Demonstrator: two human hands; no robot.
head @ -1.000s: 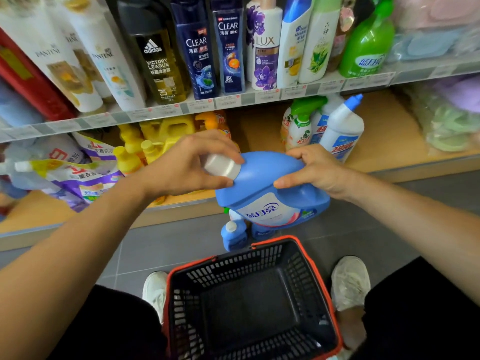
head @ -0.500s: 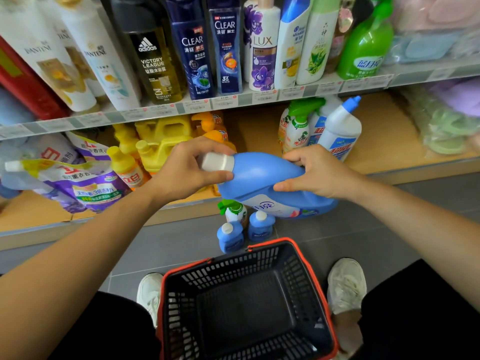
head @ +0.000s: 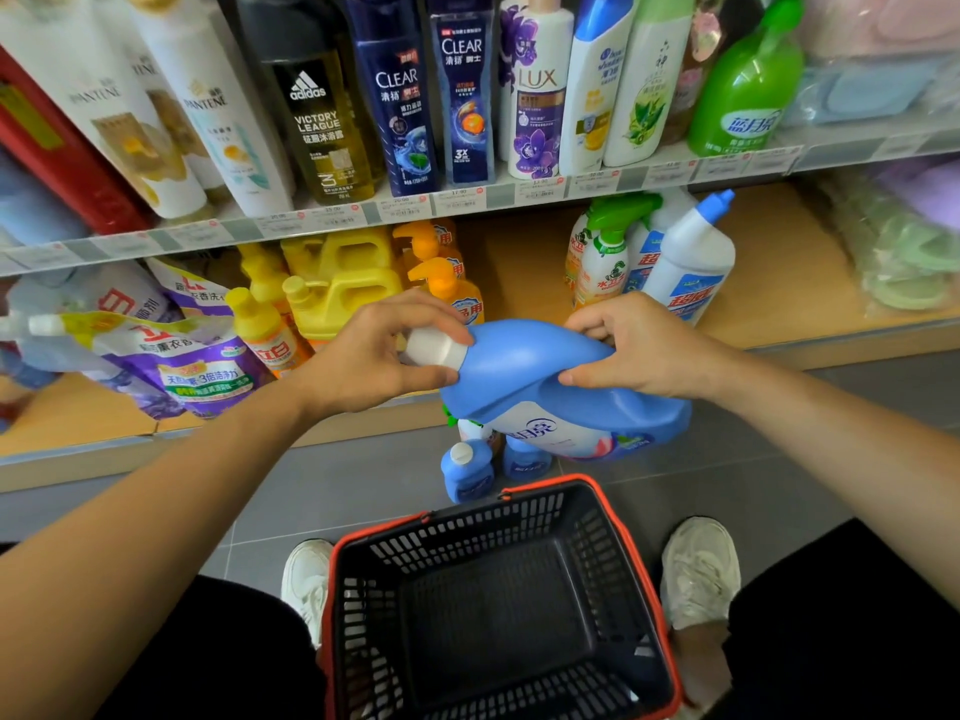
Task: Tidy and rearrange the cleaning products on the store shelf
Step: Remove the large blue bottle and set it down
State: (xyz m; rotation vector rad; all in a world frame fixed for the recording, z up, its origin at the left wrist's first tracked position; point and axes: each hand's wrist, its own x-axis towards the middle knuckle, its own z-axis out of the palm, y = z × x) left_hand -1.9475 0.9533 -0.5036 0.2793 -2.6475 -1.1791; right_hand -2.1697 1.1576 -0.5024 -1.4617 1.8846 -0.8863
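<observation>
**Big blue jug, two hands on it**

The blue detergent jug (head: 545, 392) is up in the air, tipped over on its side with the neck pointing left. It hangs just in front of the lip of the lower shelf (head: 779, 283), above the grey floor (head: 337, 485) and just past the far end of the shopping basket (head: 493, 527).

The left hand (head: 379, 350) is wrapped round the white cap (head: 434, 347), thumb underneath and fingers over the top. The right hand (head: 639, 345) has its fingers curled over the jug's handle, with the thumb laid along the side. So both hands are gripping the same jug, one at each end.

Right under the jug, a couple of small blue bottles (head: 467, 472) stand on the floor. Something green-topped is mostly hidden behind them, can't tell what. The basket is black with a red rim and sits between two white sneakers (head: 698, 569).

On the lower shelf, behind the left hand, there are yellow jugs (head: 343, 283) and orange pump bottles (head: 441, 283). A purple refill pouch (head: 197, 366) lies further left. Behind the right hand stand a green-trigger spray bottle (head: 602, 257) and a white toilet cleaner bottle (head: 691, 262) with a blue cap.

The upper shelf (head: 498, 197) has Pantene bottles (head: 208, 96), an adidas shower gel (head: 322, 122), two Clear shampoo bottles (head: 400, 96), a Lux bottle (head: 535, 96) and a bright green bottle (head: 743, 90), all upright in a row.
</observation>
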